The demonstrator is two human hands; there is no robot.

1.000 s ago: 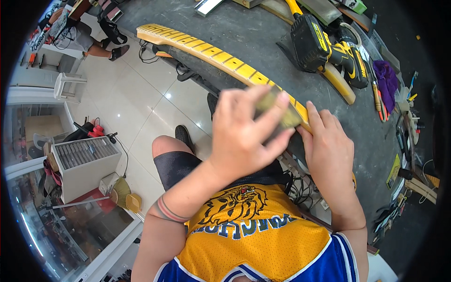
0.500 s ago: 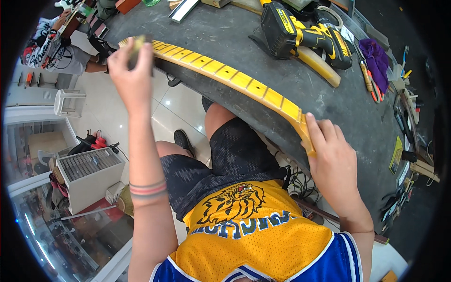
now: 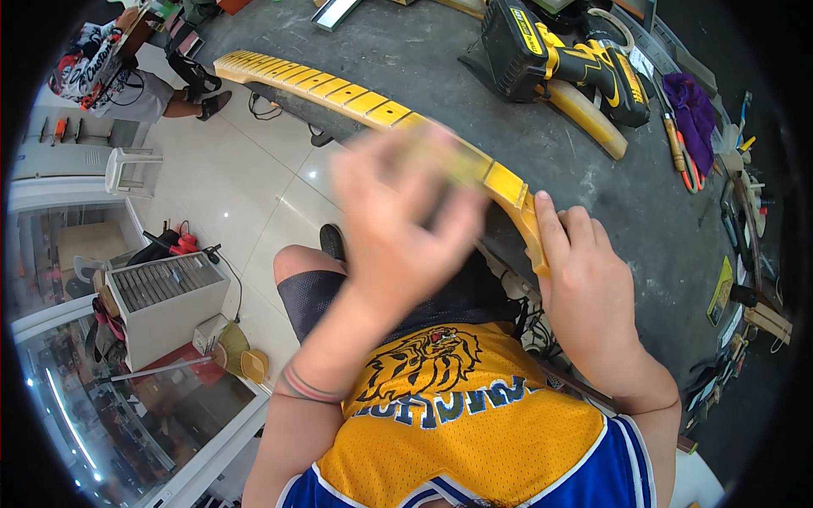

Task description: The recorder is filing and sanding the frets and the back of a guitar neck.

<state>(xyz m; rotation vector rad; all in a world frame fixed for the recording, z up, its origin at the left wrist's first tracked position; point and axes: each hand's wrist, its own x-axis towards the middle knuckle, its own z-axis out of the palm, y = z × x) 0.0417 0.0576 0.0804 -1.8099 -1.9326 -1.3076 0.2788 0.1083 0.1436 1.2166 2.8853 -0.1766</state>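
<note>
A glossy yellow guitar neck (image 3: 339,91), with frets across it and dark dots along the fingerboard, lies along the near edge of the dark workbench. Its headstock end (image 3: 532,237) sits under my right hand (image 3: 589,288), whose fingers are closed around it. My left hand (image 3: 394,224) is over the fingerboard toward the headstock, smeared by motion. Between its fingers and thumb is a small yellowish sanding block (image 3: 457,165), apparently against the frets. The block's underside and the frets below it are hidden.
A yellow-black cordless drill (image 3: 584,72) rests on the workbench (image 3: 423,68) by a wooden block (image 3: 584,118). Past it lie a purple cloth (image 3: 690,118) and several hand tools. Another person (image 3: 127,76) is at far left; a white stool (image 3: 131,169) stands on the floor.
My left hand has swept the sanding block from the neck's far left end rightward toward the headstock. The neck has shifted slightly left; my right hand keeps its grip.
</note>
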